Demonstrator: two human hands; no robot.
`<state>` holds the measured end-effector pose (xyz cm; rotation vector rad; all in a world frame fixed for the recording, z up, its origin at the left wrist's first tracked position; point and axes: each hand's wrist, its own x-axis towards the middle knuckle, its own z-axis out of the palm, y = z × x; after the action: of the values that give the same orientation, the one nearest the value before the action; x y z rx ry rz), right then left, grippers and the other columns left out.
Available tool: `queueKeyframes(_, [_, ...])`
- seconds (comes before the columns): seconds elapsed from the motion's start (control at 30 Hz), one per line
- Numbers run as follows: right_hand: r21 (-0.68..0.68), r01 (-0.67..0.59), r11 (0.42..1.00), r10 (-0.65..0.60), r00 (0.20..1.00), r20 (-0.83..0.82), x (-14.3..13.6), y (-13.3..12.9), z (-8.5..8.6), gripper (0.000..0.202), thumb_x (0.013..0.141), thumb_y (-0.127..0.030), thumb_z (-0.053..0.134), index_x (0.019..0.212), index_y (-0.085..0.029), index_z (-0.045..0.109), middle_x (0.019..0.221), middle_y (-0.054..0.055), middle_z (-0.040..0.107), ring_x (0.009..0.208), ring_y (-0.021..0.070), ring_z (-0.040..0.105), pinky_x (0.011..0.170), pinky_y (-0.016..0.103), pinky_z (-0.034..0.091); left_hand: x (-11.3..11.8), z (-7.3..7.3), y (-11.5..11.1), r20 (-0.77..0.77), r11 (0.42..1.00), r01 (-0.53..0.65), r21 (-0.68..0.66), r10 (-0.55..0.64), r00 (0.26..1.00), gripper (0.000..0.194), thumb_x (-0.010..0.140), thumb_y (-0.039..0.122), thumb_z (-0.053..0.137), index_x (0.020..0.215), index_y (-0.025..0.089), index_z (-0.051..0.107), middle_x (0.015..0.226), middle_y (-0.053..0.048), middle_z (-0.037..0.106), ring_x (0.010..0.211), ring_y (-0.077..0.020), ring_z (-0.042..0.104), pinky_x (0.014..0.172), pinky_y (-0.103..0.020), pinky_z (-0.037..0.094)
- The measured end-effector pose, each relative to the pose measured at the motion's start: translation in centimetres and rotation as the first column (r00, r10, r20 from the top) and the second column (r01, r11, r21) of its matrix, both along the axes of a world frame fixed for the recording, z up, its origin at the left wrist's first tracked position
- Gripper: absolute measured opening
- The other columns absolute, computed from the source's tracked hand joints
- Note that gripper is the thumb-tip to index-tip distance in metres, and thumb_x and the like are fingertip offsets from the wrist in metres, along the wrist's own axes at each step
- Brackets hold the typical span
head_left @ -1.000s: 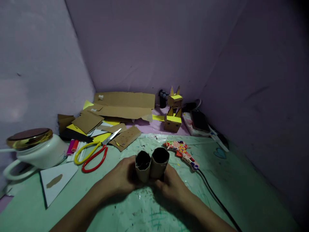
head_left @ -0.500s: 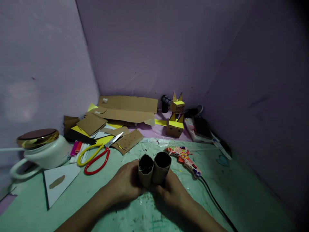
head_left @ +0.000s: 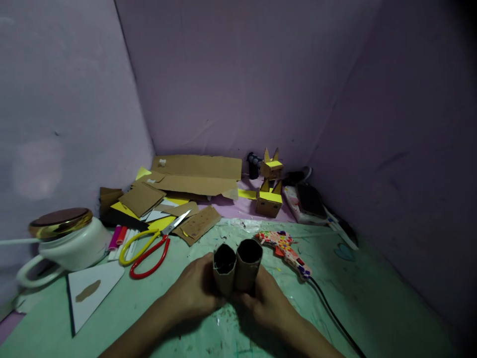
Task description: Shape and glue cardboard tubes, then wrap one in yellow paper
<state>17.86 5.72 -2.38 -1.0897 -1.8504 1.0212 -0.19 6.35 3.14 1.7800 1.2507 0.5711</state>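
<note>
Two brown cardboard tubes stand upright side by side in front of me, their dark open ends facing up. My left hand [head_left: 199,287] is closed around the left cardboard tube [head_left: 224,281], whose rim looks uneven inside. The right cardboard tube [head_left: 246,273] is gripped by my right hand [head_left: 266,298]. The tubes touch or nearly touch along their sides; their lower ends are hidden by my fingers. A glue gun [head_left: 285,251] with a colourful pattern lies just beyond my right hand. Left of my hands rest scissors [head_left: 158,248] with one yellow and one red handle.
Cardboard pieces [head_left: 197,174] and coloured paper pile up at the back left. Two small cardboard boxes with ears, the nearer box [head_left: 269,205] among them, stand at the back. A white mug [head_left: 74,246], markers [head_left: 118,237] and a phone [head_left: 311,200] flank the work area. A black cord [head_left: 331,313] runs right.
The view has tilted slightly upward, so everything sits a little lower in the picture. Both hands keep hold of the tubes, with almost no other movement.
</note>
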Motion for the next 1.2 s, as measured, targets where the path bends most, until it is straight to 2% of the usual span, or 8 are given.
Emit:
queueKeyframes(0.23, [-0.059, -0.018, 0.998, 0.016, 0.999, -0.048, 0.3, 0.2, -0.3, 0.031, 0.070, -0.012, 0.063, 0.100, -0.018, 0.061, 0.101, 0.007, 0.066, 0.092, 0.0272, 0.058, 0.081, 0.039, 0.046, -0.1, -0.3, 0.2, 0.139, 0.995, 0.035, -0.092, -0.022, 0.990, 0.017, 0.060, 0.012, 0.063, 0.076, 0.015, 0.065, 0.076, -0.003, 0.064, 0.072, -0.0201, 0.055, 0.056, -0.026, 0.041])
queueKeyframes(0.33, [-0.132, -0.020, 0.991, -0.006, 0.980, -0.198, 0.6, 0.2, 0.2, 0.047, 0.072, -0.027, 0.073, 0.115, -0.019, 0.055, 0.112, 0.009, 0.063, 0.104, 0.0305, 0.056, 0.089, 0.042, 0.043, -0.3, -0.4, 0.5, 0.264, 0.979, 0.121, -0.165, -0.075, 0.962, 0.032, 0.064, 0.023, 0.070, 0.095, 0.014, 0.067, 0.090, -0.007, 0.068, 0.084, -0.0246, 0.060, 0.067, -0.029, 0.048])
queueKeyframes(0.4, [-0.223, -0.073, 0.972, -0.013, 0.933, -0.361, 0.7, 0.2, 0.8, 0.052, 0.077, -0.040, 0.072, 0.120, -0.020, 0.053, 0.117, 0.011, 0.062, 0.108, 0.0300, 0.055, 0.090, 0.041, 0.043, -0.4, -0.4, 0.7, 0.421, 0.949, 0.162, -0.270, -0.035, 0.906, 0.049, 0.065, 0.034, 0.077, 0.107, 0.013, 0.065, 0.096, -0.009, 0.069, 0.089, -0.0247, 0.062, 0.072, -0.029, 0.050])
queueKeyframes(0.5, [-0.403, -0.270, 0.875, -0.040, 0.788, -0.614, 0.4, 0.1, 1.7, 0.049, 0.085, -0.051, 0.062, 0.121, -0.018, 0.055, 0.107, 0.012, 0.067, 0.089, 0.0246, 0.065, 0.068, 0.031, 0.050, -0.3, -0.7, 0.8, 0.570, 0.869, 0.208, -0.448, 0.099, 0.815, 0.065, 0.058, 0.045, 0.084, 0.109, 0.010, 0.064, 0.084, -0.008, 0.068, 0.064, -0.0155, 0.060, 0.051, -0.021, 0.048])
queueKeyframes(0.6, [-0.513, -0.399, 0.760, -0.122, 0.688, -0.716, -0.1, 0.0, 1.9, 0.048, 0.088, -0.052, 0.057, 0.117, -0.014, 0.059, 0.086, 0.011, 0.070, 0.059, 0.0170, 0.063, 0.038, 0.020, 0.039, 0.0, -1.0, 0.8, 0.577, 0.811, 0.225, -0.541, 0.162, 0.801, 0.062, 0.062, 0.053, 0.079, 0.104, 0.009, 0.065, 0.075, -0.008, 0.068, 0.047, -0.0100, 0.053, 0.036, -0.017, 0.040])
queueKeyframes(0.83, [-0.707, -0.384, 0.594, -0.343, 0.673, -0.655, -0.2, 0.1, 1.9, 0.046, 0.085, -0.050, 0.062, 0.098, -0.007, 0.069, 0.068, 0.008, 0.068, 0.046, 0.0107, 0.056, 0.040, 0.019, 0.050, 1.0, -1.9, 0.9, 0.543, 0.728, 0.150, -0.669, 0.342, 0.767, 0.043, 0.065, 0.048, 0.077, 0.080, 0.009, 0.066, 0.064, -0.009, 0.069, 0.036, -0.0068, 0.048, 0.030, -0.014, 0.035])
queueKeyframes(1.0, [-0.730, -0.348, 0.588, -0.349, 0.705, -0.617, -0.1, 0.1, 2.2, 0.046, 0.088, -0.050, 0.060, 0.096, -0.006, 0.069, 0.069, 0.008, 0.067, 0.048, 0.0106, 0.056, 0.044, 0.022, 0.054, 1.3, -1.6, 1.0, 0.517, 0.700, 0.120, -0.704, 0.388, 0.763, 0.039, 0.067, 0.043, 0.075, 0.078, 0.007, 0.068, 0.061, -0.011, 0.069, 0.035, -0.0069, 0.048, 0.029, -0.014, 0.034])
queueKeyframes(1.2, [-0.685, -0.381, 0.621, -0.280, 0.708, -0.648, 0.2, 0.3, 2.2, 0.051, 0.083, -0.055, 0.064, 0.096, -0.005, 0.069, 0.074, 0.012, 0.069, 0.049, 0.0107, 0.059, 0.044, 0.021, 0.053, 1.2, -1.1, 1.0, 0.525, 0.726, 0.090, -0.682, 0.400, 0.751, 0.039, 0.060, 0.041, 0.079, 0.074, 0.007, 0.067, 0.054, -0.007, 0.064, 0.032, -0.0067, 0.047, 0.026, -0.014, 0.031])
